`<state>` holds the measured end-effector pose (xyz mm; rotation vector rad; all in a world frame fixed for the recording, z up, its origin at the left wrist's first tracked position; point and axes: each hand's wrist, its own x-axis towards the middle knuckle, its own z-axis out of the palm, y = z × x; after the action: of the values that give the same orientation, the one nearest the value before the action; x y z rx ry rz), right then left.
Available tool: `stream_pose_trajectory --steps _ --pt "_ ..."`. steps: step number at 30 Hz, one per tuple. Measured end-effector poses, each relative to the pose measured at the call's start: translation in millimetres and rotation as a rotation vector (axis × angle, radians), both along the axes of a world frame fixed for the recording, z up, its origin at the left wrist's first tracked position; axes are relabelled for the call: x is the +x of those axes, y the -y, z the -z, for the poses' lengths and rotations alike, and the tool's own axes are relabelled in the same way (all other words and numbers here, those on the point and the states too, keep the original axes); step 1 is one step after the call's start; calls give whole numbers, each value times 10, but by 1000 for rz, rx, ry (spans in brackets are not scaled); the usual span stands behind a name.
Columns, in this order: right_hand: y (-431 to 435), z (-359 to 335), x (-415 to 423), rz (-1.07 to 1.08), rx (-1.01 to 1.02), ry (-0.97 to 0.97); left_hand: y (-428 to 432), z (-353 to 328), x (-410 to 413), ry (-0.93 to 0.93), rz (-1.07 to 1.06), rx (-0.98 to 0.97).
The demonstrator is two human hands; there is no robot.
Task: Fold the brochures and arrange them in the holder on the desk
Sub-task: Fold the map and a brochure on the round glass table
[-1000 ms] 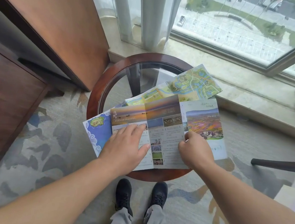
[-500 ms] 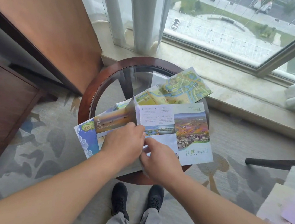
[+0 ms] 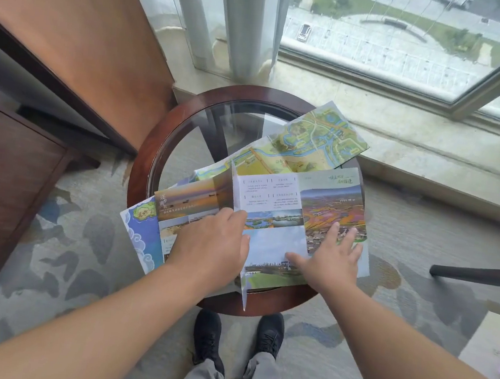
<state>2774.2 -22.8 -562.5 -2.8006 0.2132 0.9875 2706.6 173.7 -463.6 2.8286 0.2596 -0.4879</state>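
Observation:
A photo brochure (image 3: 272, 198) lies partly folded on the round glass-topped table (image 3: 160, 148), one panel turned over toward the right. My left hand (image 3: 214, 244) rests on its left part, fingers bent down at the fold line. My right hand (image 3: 331, 257) presses flat with spread fingers on the folded-over right panels. Under it lies an unfolded map brochure (image 3: 313, 140), with a blue-edged corner (image 3: 139, 223) sticking out at the left. No holder is in view.
A wooden cabinet (image 3: 9, 180) stands at the left. The window sill (image 3: 405, 126) and curtains (image 3: 230, 19) are behind the table. A dark chair leg (image 3: 479, 274) is at the right, some papers (image 3: 498, 348) at the right edge. My feet (image 3: 238, 334) stand on patterned carpet.
The brochure's left section was lifted and folded over toward the right. My right hand moved from the fold out to the right and now presses flat; my left stays at the crease.

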Motion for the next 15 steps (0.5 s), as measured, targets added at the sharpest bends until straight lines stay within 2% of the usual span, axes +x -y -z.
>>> stream_pose_trajectory --steps 4,15 --pt "-69 107 -52 12 -23 73 -29 17 26 9 -1 -8" --pt "-109 79 -97 -12 -5 109 42 23 75 5 9 0"
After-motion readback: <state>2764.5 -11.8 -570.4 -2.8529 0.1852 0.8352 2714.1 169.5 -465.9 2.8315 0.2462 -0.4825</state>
